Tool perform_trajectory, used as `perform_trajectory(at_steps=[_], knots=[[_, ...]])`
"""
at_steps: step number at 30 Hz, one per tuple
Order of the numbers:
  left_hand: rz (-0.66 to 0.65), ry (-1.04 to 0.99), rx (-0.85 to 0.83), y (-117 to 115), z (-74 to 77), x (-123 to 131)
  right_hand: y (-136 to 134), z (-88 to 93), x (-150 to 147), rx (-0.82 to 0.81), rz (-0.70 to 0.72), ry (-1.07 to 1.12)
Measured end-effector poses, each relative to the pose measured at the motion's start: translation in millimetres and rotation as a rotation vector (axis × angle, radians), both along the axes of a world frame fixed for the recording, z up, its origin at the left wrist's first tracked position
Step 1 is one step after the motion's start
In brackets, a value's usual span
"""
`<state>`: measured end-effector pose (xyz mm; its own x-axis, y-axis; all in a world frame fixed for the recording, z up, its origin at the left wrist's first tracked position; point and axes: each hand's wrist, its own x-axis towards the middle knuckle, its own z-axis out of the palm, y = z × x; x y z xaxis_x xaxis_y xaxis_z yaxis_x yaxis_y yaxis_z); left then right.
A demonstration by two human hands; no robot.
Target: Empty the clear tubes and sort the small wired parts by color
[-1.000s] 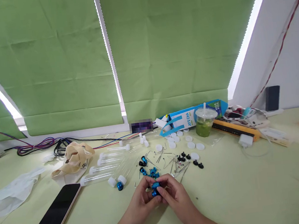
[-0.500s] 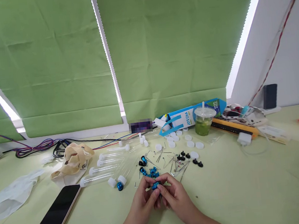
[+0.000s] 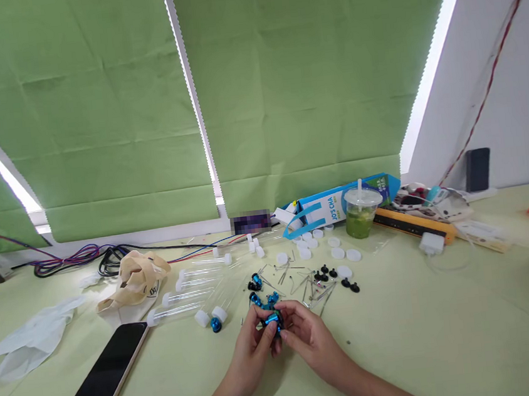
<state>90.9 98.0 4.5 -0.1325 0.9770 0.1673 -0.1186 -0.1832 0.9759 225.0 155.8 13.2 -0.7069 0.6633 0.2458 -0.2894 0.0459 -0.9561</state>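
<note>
Between my two hands is a small shiny blue metal part with black ends (image 3: 272,319), held just above the front middle of the table. My left hand (image 3: 252,349) pinches it from the left with thumb and fingers. From the right, the fingertips of my right hand (image 3: 308,338) close on the same part, partly covering it. Just beyond my fingers lie more blue and black parts (image 3: 255,282). A single blue piece with a black rim (image 3: 216,324) rests left of my hands. Thin metal pins and rods (image 3: 314,286) are scattered behind my right hand.
Clear tubes with white caps (image 3: 187,297) lie to the left, near a phone (image 3: 99,379) and a beige cloth (image 3: 133,278). Black knobs (image 3: 324,273) and white discs (image 3: 338,253) sit right of centre. A drink cup (image 3: 360,219) stands behind, beside a blue-and-white bag (image 3: 316,214).
The blue part has turned in my fingers and more of it shows. My right hand has loosened and shifted slightly right. The whole view has moved a little.
</note>
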Motion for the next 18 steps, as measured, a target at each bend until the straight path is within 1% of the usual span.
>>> perform_trajectory(at_steps=[6,10,13,16,18], knots=[[-0.036,0.015,0.012,-1.8,-1.8,-1.1,5.3,-2.2,0.6,-0.057,0.019,-0.052],[-0.029,0.068,0.021,-2.0,-2.1,-2.2,7.0,-0.2,1.9,-0.028,0.041,-0.043],[-0.015,0.087,0.036,-2.3,-0.8,-2.9,7.2,0.9,1.9,-0.033,0.019,-0.017],[-0.036,0.099,0.040,-3.9,2.3,-2.1,8.7,1.6,2.4,-0.056,-0.021,-0.100],[-0.057,0.108,0.037,-4.9,4.6,-1.2,10.5,2.1,3.4,-0.054,-0.013,-0.155]])
